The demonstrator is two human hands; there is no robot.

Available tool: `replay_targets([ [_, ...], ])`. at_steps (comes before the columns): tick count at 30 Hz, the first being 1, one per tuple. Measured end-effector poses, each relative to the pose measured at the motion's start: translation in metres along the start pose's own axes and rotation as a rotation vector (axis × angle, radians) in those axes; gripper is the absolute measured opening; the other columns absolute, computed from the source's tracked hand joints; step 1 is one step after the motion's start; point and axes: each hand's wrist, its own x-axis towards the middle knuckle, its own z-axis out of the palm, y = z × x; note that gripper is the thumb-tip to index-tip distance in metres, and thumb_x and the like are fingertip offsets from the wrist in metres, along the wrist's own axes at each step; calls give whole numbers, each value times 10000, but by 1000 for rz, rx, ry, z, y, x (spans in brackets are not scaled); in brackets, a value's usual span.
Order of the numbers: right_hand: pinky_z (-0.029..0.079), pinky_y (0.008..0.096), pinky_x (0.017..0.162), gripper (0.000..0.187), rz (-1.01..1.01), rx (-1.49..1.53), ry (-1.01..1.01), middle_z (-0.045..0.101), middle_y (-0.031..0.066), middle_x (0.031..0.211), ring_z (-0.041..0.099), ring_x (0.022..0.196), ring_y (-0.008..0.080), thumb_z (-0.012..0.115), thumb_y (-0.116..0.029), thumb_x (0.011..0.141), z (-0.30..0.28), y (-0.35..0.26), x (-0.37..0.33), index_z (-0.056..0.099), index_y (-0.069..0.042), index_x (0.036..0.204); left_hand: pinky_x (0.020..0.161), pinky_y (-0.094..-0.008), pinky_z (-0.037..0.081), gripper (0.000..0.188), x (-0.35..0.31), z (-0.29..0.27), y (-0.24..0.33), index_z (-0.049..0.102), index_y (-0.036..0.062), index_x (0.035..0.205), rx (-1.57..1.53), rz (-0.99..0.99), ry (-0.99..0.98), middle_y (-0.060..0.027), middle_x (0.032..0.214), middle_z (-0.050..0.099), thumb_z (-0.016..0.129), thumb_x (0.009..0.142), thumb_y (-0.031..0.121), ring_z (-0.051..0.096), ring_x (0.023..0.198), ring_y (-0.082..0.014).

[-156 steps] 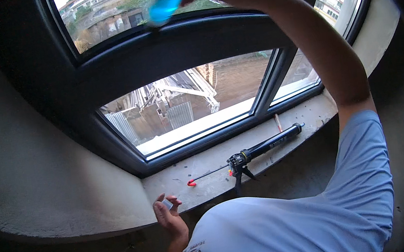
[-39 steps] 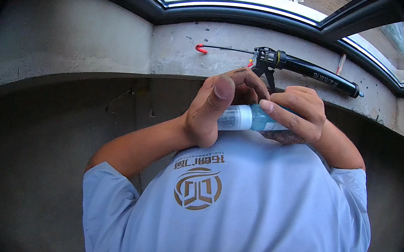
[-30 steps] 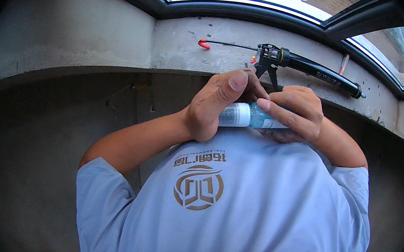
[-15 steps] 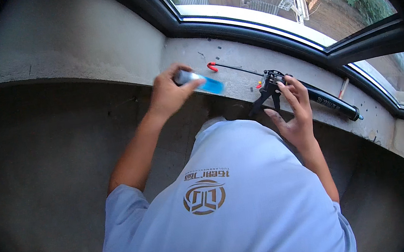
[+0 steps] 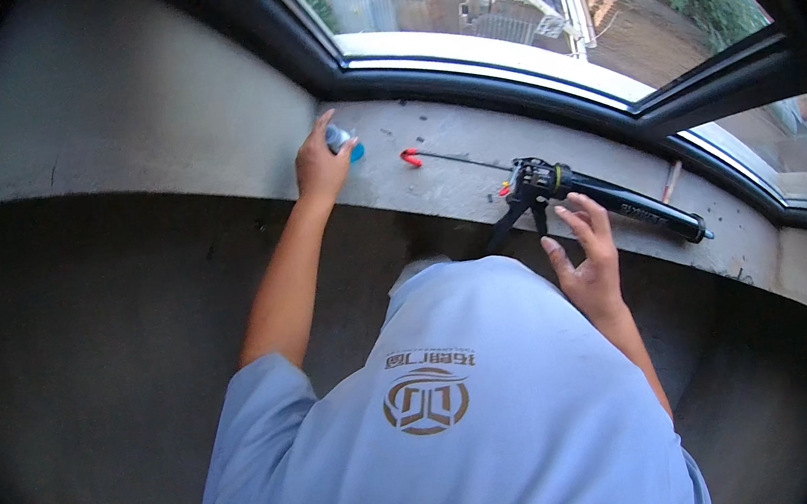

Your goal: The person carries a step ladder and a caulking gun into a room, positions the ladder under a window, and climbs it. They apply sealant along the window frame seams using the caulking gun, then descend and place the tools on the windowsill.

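My left hand (image 5: pixel 320 167) is wrapped round a small bottle (image 5: pixel 338 138), greyish with a bright blue end, at the left corner of the windowsill. Fingers partly cover the bottle, so I cannot tell its exact kind or whether it rests on the sill. A black caulking gun (image 5: pixel 618 196) lies across the sill, nozzle to the right; its thin rod ends in a red hook on the left, and its handle hangs over the front edge. Beside that handle hovers my right hand (image 5: pixel 591 267), fingers spread and curved, holding nothing.
The pale concrete sill (image 5: pixel 445 181) carries dark bits of debris. A black window frame (image 5: pixel 496 100) borders its far side. Behind the gun's barrel lies a small pinkish stick (image 5: pixel 671 181). A plastered wall (image 5: pixel 177 129) rises at the left.
My left hand has carried the bottle left, to the sill's corner, and the bottle has turned more end-on. My right hand has moved slightly down, away from the caulking gun.
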Motion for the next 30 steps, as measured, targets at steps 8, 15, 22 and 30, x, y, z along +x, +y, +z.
replay_targets([
  [8, 547, 398, 903, 402, 130, 109, -3, 546, 194, 1352, 649, 1094, 326, 801, -87, 827, 13, 1, -14, 666, 7, 1195, 674, -360, 520, 611, -93, 1, -55, 549, 82, 1371, -149, -110, 139, -91, 867, 621, 815, 844, 240, 602, 738, -213],
  [15, 550, 402, 923, 392, 64, 101, -7, 599, 188, 1279, 650, 1129, 367, 793, -81, 818, 17, 11, -6, 668, -14, 1183, 783, -348, 548, 291, -266, 53, -108, 736, 3, 1084, -102, -432, -866, -156, 951, 738, 735, 877, 208, 699, 870, -217],
  [22, 543, 404, 927, 372, 40, 152, -112, 628, 189, 1216, 654, 1104, 363, 797, -95, 823, 17, 16, -5, 674, -1, 1162, 956, -333, 503, 532, -296, 70, -71, 614, -8, 1341, -777, -665, -733, -102, 1237, 690, 750, 916, 281, 627, 1054, -148],
  [30, 557, 397, 874, 350, 94, 157, -233, 656, 179, 1149, 675, 1036, 353, 794, -113, 839, 9, 20, -12, 677, -13, 1154, 936, -490, 523, 236, -281, 92, -64, 658, 20, 1076, 275, -211, -745, -210, 1215, 584, 556, 895, 131, 616, 1082, -419],
])
